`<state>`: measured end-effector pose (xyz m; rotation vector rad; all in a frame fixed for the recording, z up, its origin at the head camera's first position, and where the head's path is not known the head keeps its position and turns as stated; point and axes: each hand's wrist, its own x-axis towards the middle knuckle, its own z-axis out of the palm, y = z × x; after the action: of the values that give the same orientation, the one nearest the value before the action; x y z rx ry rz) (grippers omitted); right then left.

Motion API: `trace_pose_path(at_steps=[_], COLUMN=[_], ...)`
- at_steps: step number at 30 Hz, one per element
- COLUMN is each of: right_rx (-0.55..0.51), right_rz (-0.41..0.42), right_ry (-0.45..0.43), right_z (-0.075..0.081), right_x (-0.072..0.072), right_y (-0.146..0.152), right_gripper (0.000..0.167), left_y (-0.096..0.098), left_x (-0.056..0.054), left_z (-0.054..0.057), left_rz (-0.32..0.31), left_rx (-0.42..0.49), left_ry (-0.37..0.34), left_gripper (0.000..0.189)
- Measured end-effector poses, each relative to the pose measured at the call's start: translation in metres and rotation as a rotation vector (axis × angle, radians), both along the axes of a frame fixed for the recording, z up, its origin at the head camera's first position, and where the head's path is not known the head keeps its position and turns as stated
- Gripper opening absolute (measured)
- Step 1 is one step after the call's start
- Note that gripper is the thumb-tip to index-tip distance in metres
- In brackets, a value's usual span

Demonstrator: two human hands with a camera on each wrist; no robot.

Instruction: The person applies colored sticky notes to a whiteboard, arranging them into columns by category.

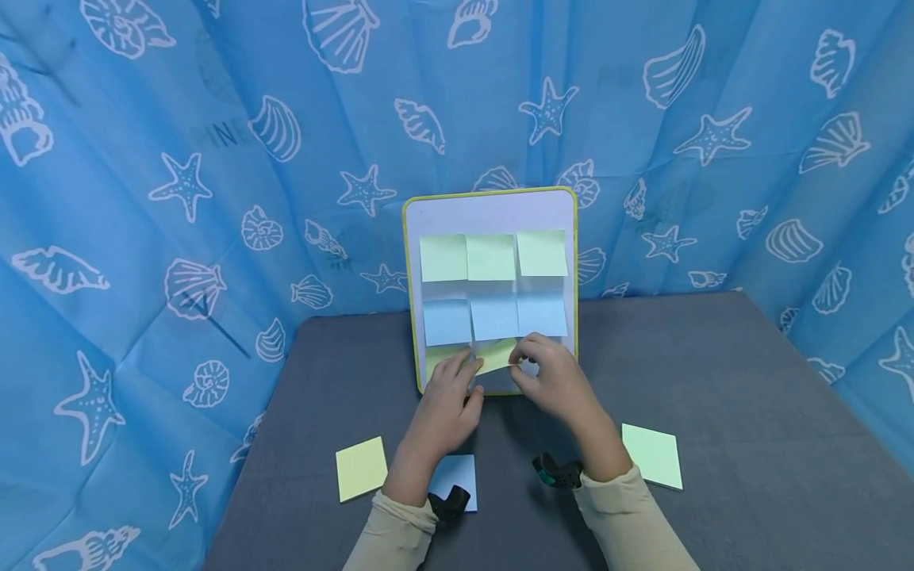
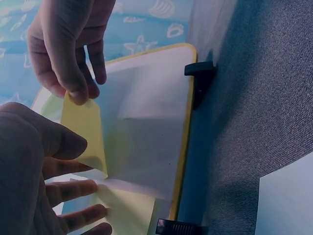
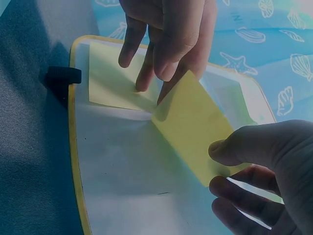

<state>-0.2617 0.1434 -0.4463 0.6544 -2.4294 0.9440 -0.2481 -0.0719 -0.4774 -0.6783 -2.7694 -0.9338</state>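
A yellow sticky note point(image 3: 193, 127) stands tilted out from a white board point(image 1: 493, 212) with a yellow rim. My right hand point(image 1: 550, 377) pinches its right end between thumb and forefinger. My left hand point(image 1: 446, 404) is at its left end, with the index finger behind the paper and the thumb apart in front. Other left fingers touch a second yellow sticky note point(image 3: 115, 73), flat at the board's lower left. Above are a row of three blue sticky notes point(image 1: 494, 317) and a row of three green sticky notes point(image 1: 490, 258).
On the grey table point(image 1: 750, 396) lie a yellow pad point(image 1: 361, 469) at left, a blue pad point(image 1: 462, 472) partly under my left wrist, and a green pad point(image 1: 653, 456) at right. Black feet point(image 2: 200, 69) hold the board up. A blue shell-print curtain point(image 1: 457, 87) hangs behind.
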Motion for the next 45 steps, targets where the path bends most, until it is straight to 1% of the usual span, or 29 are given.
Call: trace_pose_path(at_steps=[7,18,25,32,39,45], right_rx=[-0.009,0.008,0.039,0.085,0.133,0.169], right_rz=[-0.001,-0.052,-0.072,-0.077,-0.095,-0.105], right_ry=[0.047,0.082,0.1,0.06,-0.001,-0.04], right_z=[0.002,0.004,0.002,-0.005,-0.006,-0.006], right_x=[0.0,0.003,0.003,0.002,0.002,0.002], right_y=[-0.001,-0.003,-0.003,-0.007,-0.01,-0.009], right_gripper=[0.015,0.015,0.019,0.023,0.024,0.025], left_y=[-0.002,-0.004,-0.003,-0.005,-0.005,-0.005], left_x=[-0.001,-0.002,-0.004,-0.005,-0.005,-0.003], left_z=[0.001,-0.002,0.0,-0.002,-0.003,-0.003], left_rz=[0.012,0.017,0.009,-0.001,0.004,-0.005], left_rx=[0.012,-0.001,0.014,-0.006,-0.018,-0.048], left_ry=[-0.011,-0.017,0.015,0.044,0.059,0.073], left_gripper=[0.048,0.053,0.05,0.048,0.047,0.052])
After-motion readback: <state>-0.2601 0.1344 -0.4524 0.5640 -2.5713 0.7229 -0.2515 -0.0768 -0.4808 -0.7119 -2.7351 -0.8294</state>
